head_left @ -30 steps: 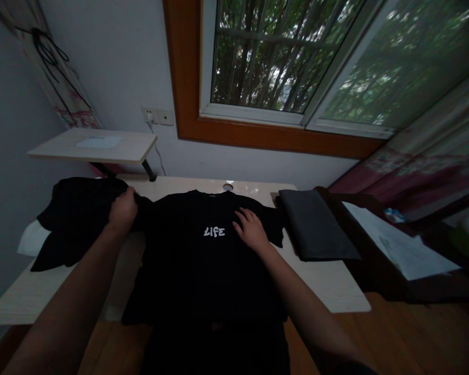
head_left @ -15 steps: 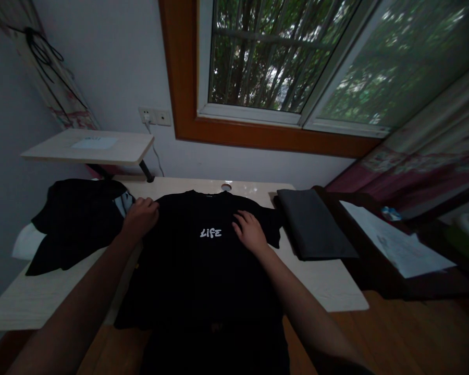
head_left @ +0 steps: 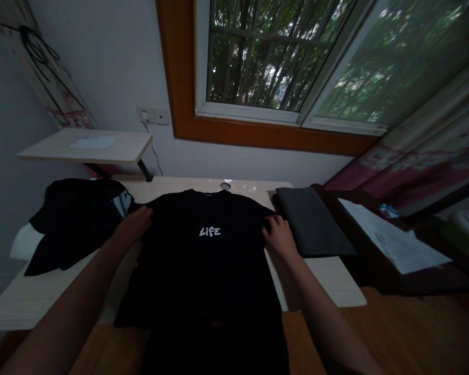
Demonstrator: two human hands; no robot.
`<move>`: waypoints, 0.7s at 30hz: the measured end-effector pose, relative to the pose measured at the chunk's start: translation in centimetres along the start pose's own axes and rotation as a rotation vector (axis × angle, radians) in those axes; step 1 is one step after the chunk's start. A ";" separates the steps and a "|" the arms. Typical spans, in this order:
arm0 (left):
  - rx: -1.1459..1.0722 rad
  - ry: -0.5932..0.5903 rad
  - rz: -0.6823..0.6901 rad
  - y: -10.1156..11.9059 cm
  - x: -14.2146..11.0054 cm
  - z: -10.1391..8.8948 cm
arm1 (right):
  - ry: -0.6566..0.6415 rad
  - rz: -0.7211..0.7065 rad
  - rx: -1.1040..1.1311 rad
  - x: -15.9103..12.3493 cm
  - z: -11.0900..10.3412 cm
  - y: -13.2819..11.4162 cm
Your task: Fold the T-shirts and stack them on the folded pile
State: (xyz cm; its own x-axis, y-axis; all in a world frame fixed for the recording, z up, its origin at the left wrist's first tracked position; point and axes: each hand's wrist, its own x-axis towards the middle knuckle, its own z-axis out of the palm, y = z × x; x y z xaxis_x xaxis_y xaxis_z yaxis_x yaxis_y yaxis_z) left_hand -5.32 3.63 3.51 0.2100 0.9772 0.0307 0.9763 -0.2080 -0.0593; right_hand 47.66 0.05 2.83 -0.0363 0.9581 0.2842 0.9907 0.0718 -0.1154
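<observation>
While black T-shirt (head_left: 207,271) is spread on table (head_left: 336,289), sleeve ends are touched by left hand (head_left: 135,224) and right hand (head_left: 280,236); fingers curled, grip cannot be told. Dark flat item (head_left: 315,221) placed near right hand; window (head_left: 258,57) seen beyond.

Looking at a black T-shirt (head_left: 207,271) here, lying flat on the pale desk (head_left: 330,281)! Pointing its collar to the far side, running hem-first toward the near edge, blending there into darkness. Flashing short white lettering (head_left: 210,232) across the chest, showing a small pale label (head_left: 208,195) at the neckline, widening toward the hem.
</observation>
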 end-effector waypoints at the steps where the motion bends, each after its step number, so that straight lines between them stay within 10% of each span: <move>1: 0.014 -0.003 0.003 0.0 0.1 0.0 | -0.013 0.028 -0.047 -0.1 -0.2 0.1; 10: -0.003 0.134 -0.007 0.0 0.1 -2.4 | -0.278 0.072 -0.150 1.3 -2.2 -0.3; 21: -0.032 0.156 -0.225 -0.5 0.2 -4.7 | -0.027 0.100 -0.180 2.7 -5.2 -1.4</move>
State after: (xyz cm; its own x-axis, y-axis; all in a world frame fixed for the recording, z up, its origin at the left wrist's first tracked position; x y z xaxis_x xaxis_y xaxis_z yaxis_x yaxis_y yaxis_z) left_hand -5.50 3.78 8.21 -0.0091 0.9811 0.1931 0.9999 0.0098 -0.0025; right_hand 46.87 1.12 8.73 0.0623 0.9652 0.2541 0.9969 -0.0724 0.0305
